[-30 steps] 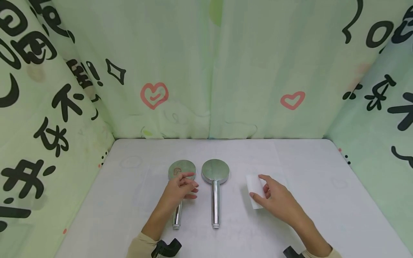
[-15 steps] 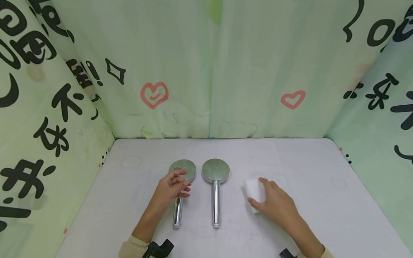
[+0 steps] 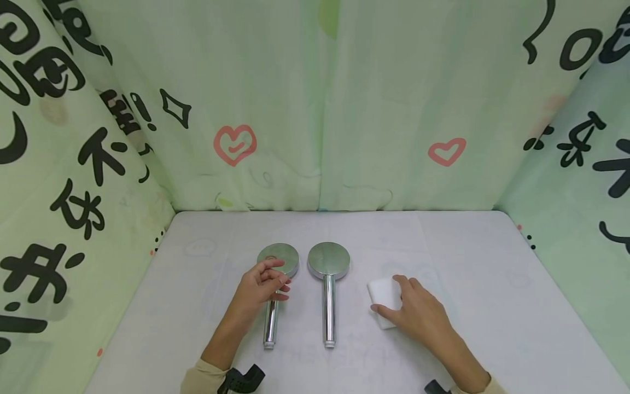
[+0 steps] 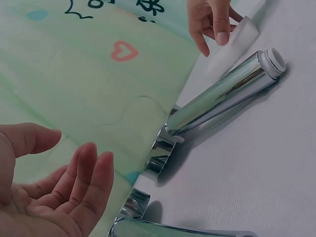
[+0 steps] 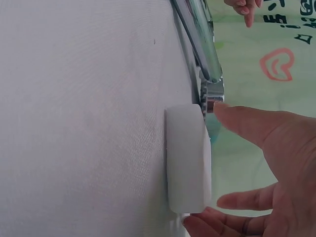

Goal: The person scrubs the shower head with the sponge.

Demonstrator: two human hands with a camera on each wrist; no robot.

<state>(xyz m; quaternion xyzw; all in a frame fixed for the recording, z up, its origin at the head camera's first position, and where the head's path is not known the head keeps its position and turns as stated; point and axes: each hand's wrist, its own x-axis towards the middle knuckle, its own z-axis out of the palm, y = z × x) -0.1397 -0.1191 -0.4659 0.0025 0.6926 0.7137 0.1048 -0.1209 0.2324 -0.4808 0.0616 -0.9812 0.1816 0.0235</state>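
Two chrome shower heads lie side by side on the white table: the left shower head (image 3: pixel 290 254) and the right shower head (image 3: pixel 328 260), handles toward me. My left hand (image 3: pixel 262 284) hovers over the left one with loosely bent fingers and nothing in them, hiding part of its disc and neck. A white sponge-like block (image 5: pixel 186 158) lies on the table right of the shower heads. Over its right side is my right hand (image 3: pixel 420 312), thumb and fingers spread around it. In the right wrist view the thumb and index finger stand off the block, the lower fingertips right at its near end.
The white tabletop (image 3: pixel 197 306) runs back to a pale green curtain (image 3: pixel 374 109) with printed hearts. More curtain with black lettering (image 3: pixel 93 213) closes in the left side, and the right side likewise. Dark straps (image 3: pixel 243 378) sit on the wrists.
The white block has gone from tilted in my right hand to flat on the table, slightly left and nearer. My right fingers have spread. The left hand drew back a little left.
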